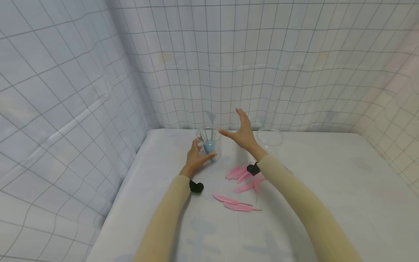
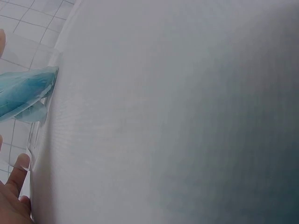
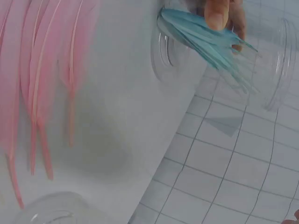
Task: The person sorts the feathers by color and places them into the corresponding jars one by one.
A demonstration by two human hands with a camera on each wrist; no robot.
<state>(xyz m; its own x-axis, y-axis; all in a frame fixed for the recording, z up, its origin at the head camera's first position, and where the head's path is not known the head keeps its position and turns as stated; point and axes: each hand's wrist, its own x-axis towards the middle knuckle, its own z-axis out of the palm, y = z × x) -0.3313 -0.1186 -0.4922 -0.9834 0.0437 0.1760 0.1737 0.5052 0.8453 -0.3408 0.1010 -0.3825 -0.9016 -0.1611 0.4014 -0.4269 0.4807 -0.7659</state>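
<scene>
My left hand (image 1: 195,159) holds a clear, wide-rimmed jar (image 1: 218,148) around its side, thumb in front and fingers at the left. Blue feathers (image 1: 209,147) stand in the jar, tips down and quills up; they also show as a blue bundle (image 2: 28,91) in the left wrist view. Up in the air right of the jar's rim is my right hand (image 1: 243,135), thumb and fingers spread apart, holding nothing. Below it, pink feathers (image 1: 238,172) lie on the table, several in a loose cluster and two nearer the front (image 1: 237,206).
A second clear jar (image 1: 276,141) stands right of the first, partly behind the right forearm; its contents are hard to make out. White table (image 1: 327,174) lies beneath. Grid-patterned white cloth (image 1: 255,72) hangs behind and at both sides.
</scene>
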